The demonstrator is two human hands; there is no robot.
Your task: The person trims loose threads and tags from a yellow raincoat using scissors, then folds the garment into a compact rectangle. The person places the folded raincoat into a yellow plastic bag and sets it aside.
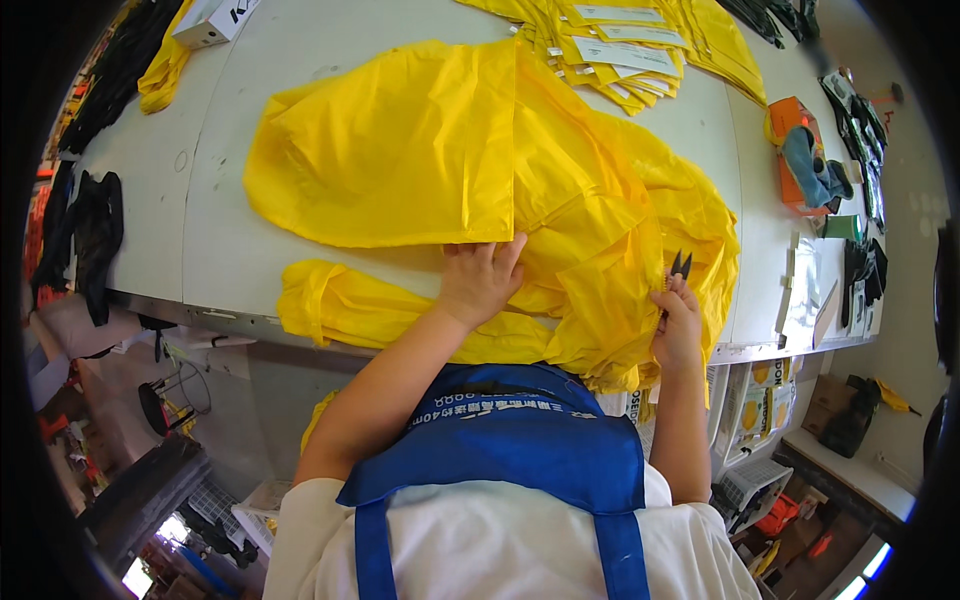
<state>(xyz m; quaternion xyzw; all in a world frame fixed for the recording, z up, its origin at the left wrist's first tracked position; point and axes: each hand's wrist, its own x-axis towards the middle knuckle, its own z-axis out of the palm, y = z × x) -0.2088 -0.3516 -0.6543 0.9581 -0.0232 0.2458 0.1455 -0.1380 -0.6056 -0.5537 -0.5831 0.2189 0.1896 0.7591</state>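
Observation:
A yellow raincoat (590,190), thin and creased, spreads over the white table in front of me, with a wide flat panel (390,150) at its left. My left hand (482,280) is at the lower edge of that panel, fingertips tucked under the hem and hidden, thumb by its corner. In my right hand (680,320), closed fingers hold small thread snips (681,265), their dark blades pointing away from me. That hand rests against the coat beside a zip-like edge (662,285). A yellow sleeve (330,300) lies along the near table edge.
Folded yellow garments with white labels (625,55) are stacked at the far side of the table (225,200). An orange box (795,150) with a blue-grey cloth stands at the right. Black garments (98,240) hang over the left end. A white box (212,22) sits far left.

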